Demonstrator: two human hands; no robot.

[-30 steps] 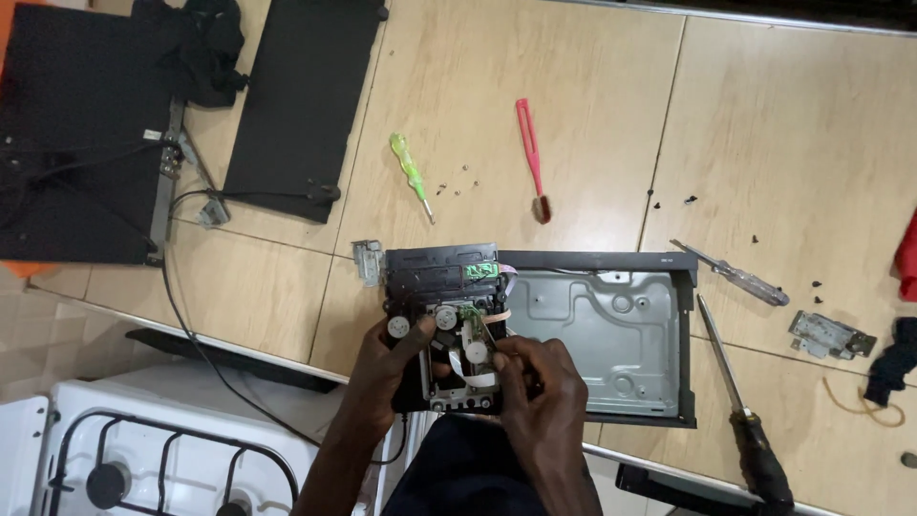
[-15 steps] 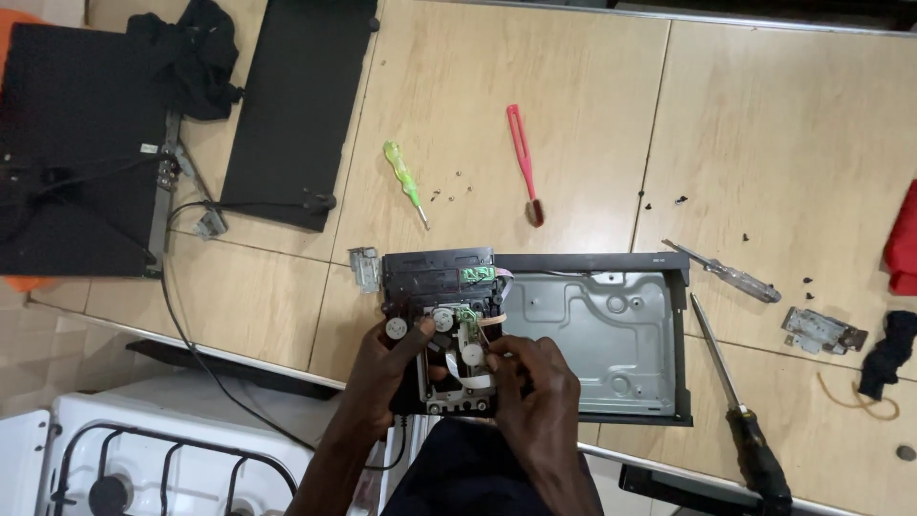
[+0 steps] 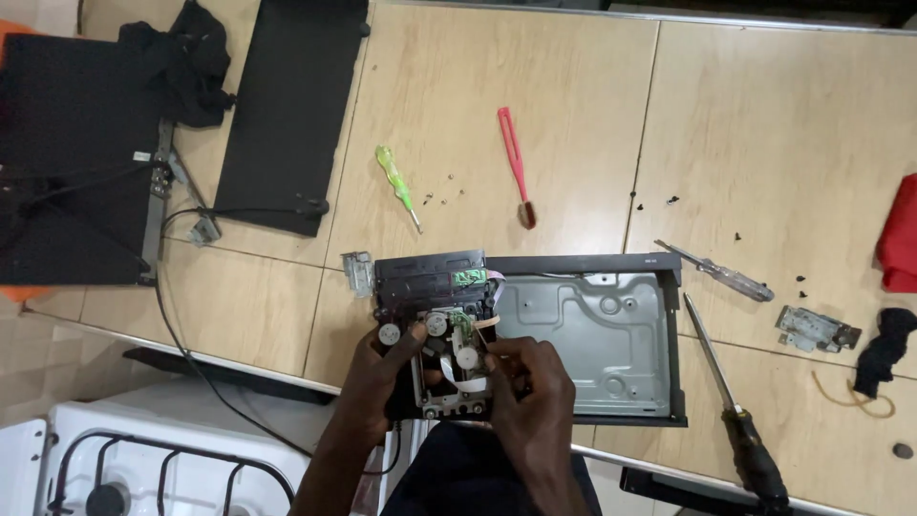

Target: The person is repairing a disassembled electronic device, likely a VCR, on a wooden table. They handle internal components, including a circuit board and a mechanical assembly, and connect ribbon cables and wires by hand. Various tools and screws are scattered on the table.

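A black disc drive mechanism [image 3: 435, 287] with white gears and a small green circuit board lies at the left end of an opened grey metal player chassis [image 3: 592, 330]. My left hand [image 3: 377, 377] grips the mechanism's left side, thumb near a white gear. My right hand [image 3: 530, 397] holds its right side, with fingertips pinching a thin tan part by the green board. A white ribbon cable runs down the middle between my hands.
On the wooden table lie a green screwdriver [image 3: 396, 186], a red brush tool [image 3: 516, 162], a clear-handled screwdriver [image 3: 716, 272], a long black-handled screwdriver [image 3: 735, 411], loose screws, a metal bracket [image 3: 817, 330], black cover panels [image 3: 287, 110] and a red cloth [image 3: 898, 244]. A white stove [image 3: 143, 459] stands below.
My hands stay on the mechanism; the right fingers have shifted slightly near the green board. The camera view has drifted a little.
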